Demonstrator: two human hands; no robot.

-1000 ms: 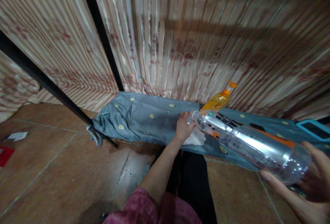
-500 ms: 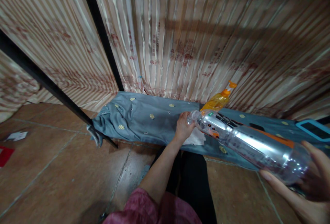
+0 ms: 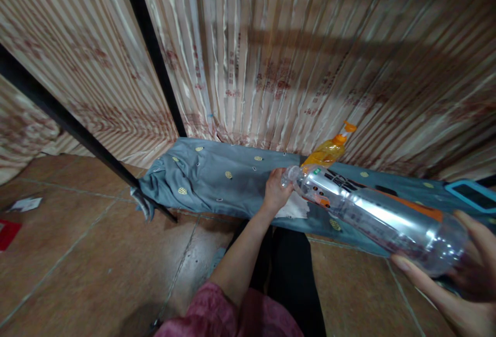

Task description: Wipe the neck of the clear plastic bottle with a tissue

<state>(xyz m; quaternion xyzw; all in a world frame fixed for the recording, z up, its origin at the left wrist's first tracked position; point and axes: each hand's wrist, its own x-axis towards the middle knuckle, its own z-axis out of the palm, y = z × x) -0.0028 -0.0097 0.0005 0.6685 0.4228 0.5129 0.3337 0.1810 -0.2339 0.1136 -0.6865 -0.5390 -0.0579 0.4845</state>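
Observation:
A large clear plastic bottle (image 3: 387,218) with a silver and orange label is held aslant above the cloth-covered bench, its neck to the left and its base to the right. My left hand (image 3: 276,190) is closed at the neck end, where a clear rounded piece shows by the fingers; its exact shape is hard to make out. At the base, my right hand (image 3: 461,295) grips the bottle, with thumb and fingers on opposite sides. Behind the neck stands a yellow pump bottle (image 3: 324,154), partly hidden. White paper (image 3: 293,208) lies under the clear bottle.
The bench has a grey-blue patterned cloth (image 3: 205,177). A blue-framed dark object (image 3: 475,195) lies at its right end. Black poles (image 3: 155,63) stand at the left, before a striped curtain (image 3: 271,68). A red item (image 3: 8,234) lies on the tiled floor.

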